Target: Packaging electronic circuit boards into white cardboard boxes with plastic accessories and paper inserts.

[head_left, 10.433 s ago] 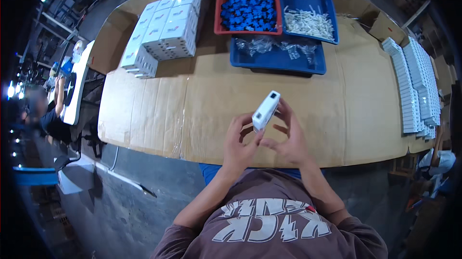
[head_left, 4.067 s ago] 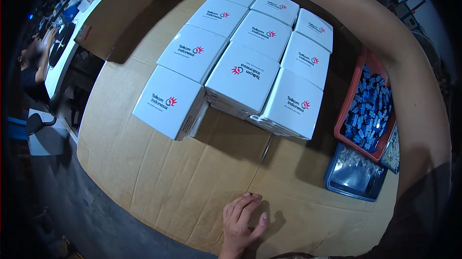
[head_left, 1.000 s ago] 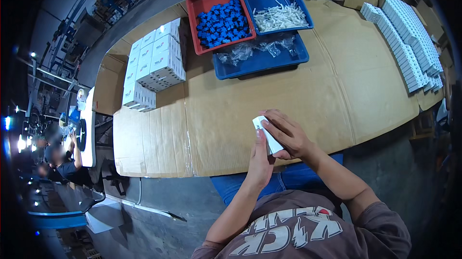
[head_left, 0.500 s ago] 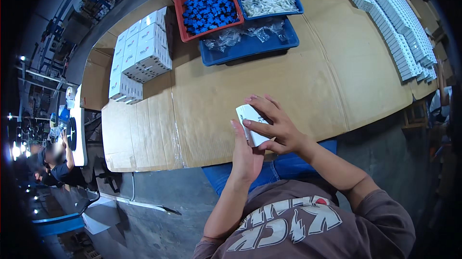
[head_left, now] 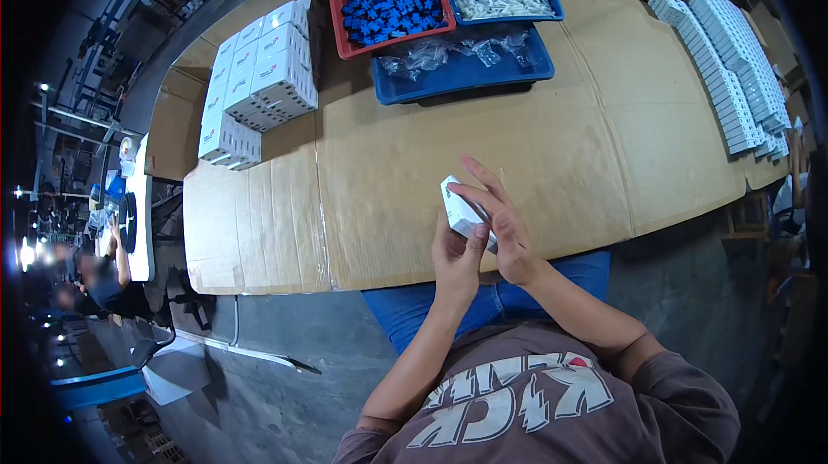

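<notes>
A small white box (head_left: 461, 210) with dark print is held up over the near edge of the cardboard-covered table. My left hand (head_left: 457, 255) grips its lower end, the thumb pressed along the near side. Against the box's right side lies my right hand (head_left: 509, 235), its fingers stretched out and partly spread, one fingertip touching the upper part of the box. The palm side of the right hand is partly hidden.
White boxes (head_left: 267, 76) stand stacked at the left; long rows of white boxes (head_left: 733, 67) lie at the far right. A red tray (head_left: 345, 41) holds blue pieces. One blue tray (head_left: 556, 3) holds white sticks, another blue tray (head_left: 466, 89) clear plastic bags. A person (head_left: 112, 283) sits far left.
The box has turned and tilted in my left hand, whose thumb now lies across it. My right fingers have loosened from their grip around it and straightened.
</notes>
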A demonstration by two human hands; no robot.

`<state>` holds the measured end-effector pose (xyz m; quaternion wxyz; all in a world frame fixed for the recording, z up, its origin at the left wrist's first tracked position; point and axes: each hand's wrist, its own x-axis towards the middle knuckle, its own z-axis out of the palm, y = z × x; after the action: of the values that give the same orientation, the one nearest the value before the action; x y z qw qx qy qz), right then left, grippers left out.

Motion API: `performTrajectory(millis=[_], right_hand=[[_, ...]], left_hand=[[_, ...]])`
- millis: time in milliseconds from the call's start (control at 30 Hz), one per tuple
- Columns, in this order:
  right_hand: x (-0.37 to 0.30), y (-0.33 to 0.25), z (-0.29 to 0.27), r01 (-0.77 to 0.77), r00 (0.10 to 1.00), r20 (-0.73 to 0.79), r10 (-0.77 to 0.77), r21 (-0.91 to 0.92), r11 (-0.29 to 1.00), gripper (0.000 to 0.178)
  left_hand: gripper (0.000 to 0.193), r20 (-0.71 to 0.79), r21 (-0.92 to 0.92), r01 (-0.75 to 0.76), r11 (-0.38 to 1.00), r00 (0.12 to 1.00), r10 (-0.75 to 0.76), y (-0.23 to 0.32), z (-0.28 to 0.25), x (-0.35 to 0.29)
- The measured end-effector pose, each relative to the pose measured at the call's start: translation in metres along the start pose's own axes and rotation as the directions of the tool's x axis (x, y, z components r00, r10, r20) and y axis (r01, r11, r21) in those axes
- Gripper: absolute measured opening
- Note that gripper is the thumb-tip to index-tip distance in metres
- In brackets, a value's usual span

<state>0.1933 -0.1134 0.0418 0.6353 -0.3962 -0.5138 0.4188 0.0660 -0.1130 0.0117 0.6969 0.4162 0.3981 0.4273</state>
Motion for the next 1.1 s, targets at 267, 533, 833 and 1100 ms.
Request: performTrajectory(millis=[267, 533, 833, 1100], right_hand=[[0.001, 0.019, -0.011, 0.153, 0.973, 0.212, -0.091, -0.298, 0.942, 0.057], [-0.002, 0.014, -0.021, 0.208, 0.949, 0.303, -0.082, -0.41, 0.888, 0.083], [0.0, 0.026, -0.033, 0.312, 0.942, 0.268, -0.2, -0.487, 0.816, 0.088], [-0.004, 0.036, -0.034, 0.322, 0.936, 0.286, -0.206, -0.452, 0.832, 0.085]], left_hand=[[0.077, 0.016, -0.182, 0.005, 0.983, 1.0, -0.002, 0.004, 0.014, 0.009], [0.076, 0.027, -0.26, 0.215, 0.941, 0.976, -0.215, 0.023, 0.001, 0.011], [0.064, 0.106, -0.39, 0.343, 0.854, 0.938, -0.329, 0.032, 0.011, 0.004], [0.066, 0.094, -0.399, 0.344, 0.85, 0.937, -0.335, 0.019, 0.007, 0.001]])
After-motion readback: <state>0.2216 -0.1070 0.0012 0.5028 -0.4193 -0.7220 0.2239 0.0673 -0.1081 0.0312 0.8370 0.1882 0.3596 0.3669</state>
